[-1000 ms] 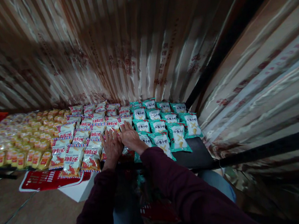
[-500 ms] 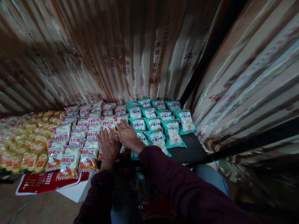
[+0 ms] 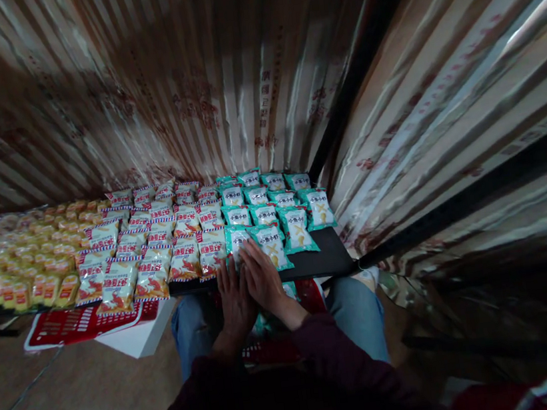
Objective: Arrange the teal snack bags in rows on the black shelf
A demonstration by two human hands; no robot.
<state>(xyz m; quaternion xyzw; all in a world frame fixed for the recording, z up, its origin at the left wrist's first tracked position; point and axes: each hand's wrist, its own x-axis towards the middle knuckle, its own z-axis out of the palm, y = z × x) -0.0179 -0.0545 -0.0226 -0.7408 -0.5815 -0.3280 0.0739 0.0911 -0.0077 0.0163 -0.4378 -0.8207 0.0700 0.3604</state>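
My right hand (image 3: 266, 281) reaches over the front row with its fingers stretched out, the tips on a teal-and-white snack packet (image 3: 237, 235). Close beside it, my left hand (image 3: 235, 299) is at the shelf's front edge, fingers extended, just below a red-and-white snack packet (image 3: 213, 248). Neither hand is wrapped round a packet. More teal packets (image 3: 295, 226) lie in rows to the right, and several red-and-white packets (image 3: 184, 254) fill rows to the left. The hands partly cover the front teal packets.
Small yellow wrapped snacks (image 3: 39, 259) crowd the shelf's left side. The black shelf (image 3: 327, 246) shows at the right front. A red basket (image 3: 62, 327) and a white box (image 3: 142, 336) are below. Pleated printed sheeting (image 3: 186, 75) hangs behind; a dark post (image 3: 340, 102) stands right.
Both hands have moved from the red-and-white packets toward the right and the front edge. The right hand now touches a teal packet. The view has shifted slightly right.
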